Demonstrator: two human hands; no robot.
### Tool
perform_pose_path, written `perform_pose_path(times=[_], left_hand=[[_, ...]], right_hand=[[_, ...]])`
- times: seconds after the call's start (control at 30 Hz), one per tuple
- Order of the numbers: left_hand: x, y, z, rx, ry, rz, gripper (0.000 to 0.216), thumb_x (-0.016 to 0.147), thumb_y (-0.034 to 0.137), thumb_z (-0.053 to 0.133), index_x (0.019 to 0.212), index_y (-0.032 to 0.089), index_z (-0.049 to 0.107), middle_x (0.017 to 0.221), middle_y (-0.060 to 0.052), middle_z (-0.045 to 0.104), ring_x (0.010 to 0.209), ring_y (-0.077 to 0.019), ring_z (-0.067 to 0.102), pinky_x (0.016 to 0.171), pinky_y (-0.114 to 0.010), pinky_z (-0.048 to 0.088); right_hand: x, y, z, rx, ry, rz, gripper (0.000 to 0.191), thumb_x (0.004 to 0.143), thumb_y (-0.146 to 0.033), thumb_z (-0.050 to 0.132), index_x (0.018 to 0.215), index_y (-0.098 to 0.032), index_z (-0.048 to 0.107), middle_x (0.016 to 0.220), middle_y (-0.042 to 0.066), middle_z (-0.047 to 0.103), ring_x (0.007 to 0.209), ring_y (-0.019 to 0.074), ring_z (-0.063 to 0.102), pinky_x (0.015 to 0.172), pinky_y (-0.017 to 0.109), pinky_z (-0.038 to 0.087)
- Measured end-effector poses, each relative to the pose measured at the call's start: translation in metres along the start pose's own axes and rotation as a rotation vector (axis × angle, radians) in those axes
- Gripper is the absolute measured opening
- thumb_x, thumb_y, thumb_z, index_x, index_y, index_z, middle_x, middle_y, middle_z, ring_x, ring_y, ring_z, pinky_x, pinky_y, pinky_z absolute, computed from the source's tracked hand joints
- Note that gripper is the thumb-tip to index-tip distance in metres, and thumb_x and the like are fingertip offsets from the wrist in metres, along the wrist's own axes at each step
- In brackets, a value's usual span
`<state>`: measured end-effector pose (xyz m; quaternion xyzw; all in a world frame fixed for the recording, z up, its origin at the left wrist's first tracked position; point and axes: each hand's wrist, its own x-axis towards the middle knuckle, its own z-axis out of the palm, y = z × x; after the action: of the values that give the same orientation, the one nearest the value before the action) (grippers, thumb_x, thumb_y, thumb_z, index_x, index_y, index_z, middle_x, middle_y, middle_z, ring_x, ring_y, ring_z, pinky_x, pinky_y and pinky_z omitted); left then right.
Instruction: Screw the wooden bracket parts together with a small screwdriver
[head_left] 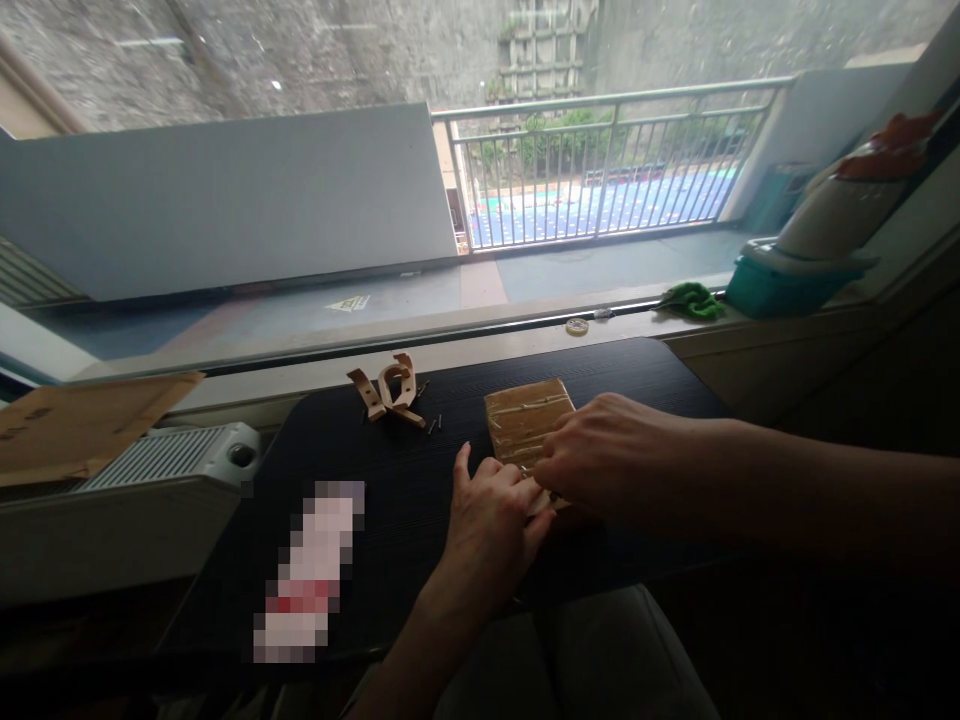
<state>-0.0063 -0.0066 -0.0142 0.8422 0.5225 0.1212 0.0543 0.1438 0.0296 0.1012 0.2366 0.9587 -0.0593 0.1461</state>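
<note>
A tan wooden block (527,418) lies on the black table (360,470) near its middle. My left hand (491,520) rests at the block's near edge, thumb out and fingers curled against it. Coming in from the right, my right hand (611,455) covers the block's near right corner with its fingers bent in a pinch; what they hold is hidden. Further back on the table lie a few curved wooden pieces (390,390) with some small dark nails (433,424) beside them.
A blurred-out oblong object (307,570) lies on the table's near left. To the left are a radiator (161,455) and a cardboard sheet (75,420). On the window ledge sit a small round thing (576,326), a green cloth (691,300) and a teal and white appliance (806,255).
</note>
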Motion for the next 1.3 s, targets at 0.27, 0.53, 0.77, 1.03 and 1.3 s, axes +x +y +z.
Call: perform_pose_path(times=[0.27, 0.53, 0.77, 1.03, 1.3], left_hand=[[-0.001, 0.000, -0.001, -0.028, -0.020, 0.003, 0.010, 0.079, 0.031, 0.060, 0.087, 0.025, 0.064, 0.085, 0.001, 0.064, 0.091, -0.0212, 0.053, 0.106, -0.055, 0.014], [-0.001, 0.000, -0.003, -0.019, -0.027, -0.006, 0.011, 0.080, 0.031, 0.058, 0.087, 0.025, 0.064, 0.085, 0.000, 0.064, 0.092, -0.0213, 0.053, 0.106, -0.056, 0.014], [0.001, 0.000, -0.001, -0.018, -0.014, -0.004, 0.009, 0.079, 0.029, 0.058, 0.081, 0.024, 0.066, 0.083, -0.001, 0.065, 0.089, -0.0214, 0.053, 0.105, -0.057, 0.017], [0.000, 0.000, -0.002, -0.048, -0.012, 0.008, 0.009, 0.079, 0.030, 0.060, 0.085, 0.026, 0.065, 0.086, 0.000, 0.065, 0.092, -0.0212, 0.053, 0.106, -0.056, 0.014], [-0.001, -0.001, -0.001, -0.024, -0.014, 0.003, 0.010, 0.079, 0.031, 0.060, 0.087, 0.026, 0.064, 0.085, 0.000, 0.064, 0.092, -0.0215, 0.053, 0.106, -0.056, 0.015]], right_hand=[[0.004, 0.009, 0.006, 0.083, -0.029, 0.044, 0.012, 0.083, -0.015, 0.052, 0.076, -0.013, 0.061, 0.072, 0.004, 0.062, 0.063, 0.0123, 0.053, 0.054, 0.026, 0.028], [0.006, 0.009, 0.005, 0.008, -0.001, 0.113, 0.014, 0.084, -0.019, 0.051, 0.075, -0.015, 0.060, 0.066, 0.002, 0.061, 0.058, 0.0144, 0.056, 0.047, 0.026, 0.022], [0.006, 0.001, 0.004, -0.005, 0.048, 0.000, 0.012, 0.079, -0.011, 0.054, 0.070, -0.014, 0.062, 0.071, 0.003, 0.063, 0.065, 0.0157, 0.057, 0.050, 0.027, 0.025], [0.005, 0.011, 0.014, 0.104, 0.050, 0.000, 0.009, 0.081, -0.012, 0.053, 0.075, -0.014, 0.059, 0.073, 0.001, 0.062, 0.064, 0.0120, 0.054, 0.055, 0.026, 0.030], [0.005, 0.008, 0.002, 0.032, -0.012, 0.127, 0.013, 0.083, -0.018, 0.052, 0.074, -0.015, 0.060, 0.066, 0.002, 0.061, 0.061, 0.0149, 0.056, 0.049, 0.027, 0.024]])
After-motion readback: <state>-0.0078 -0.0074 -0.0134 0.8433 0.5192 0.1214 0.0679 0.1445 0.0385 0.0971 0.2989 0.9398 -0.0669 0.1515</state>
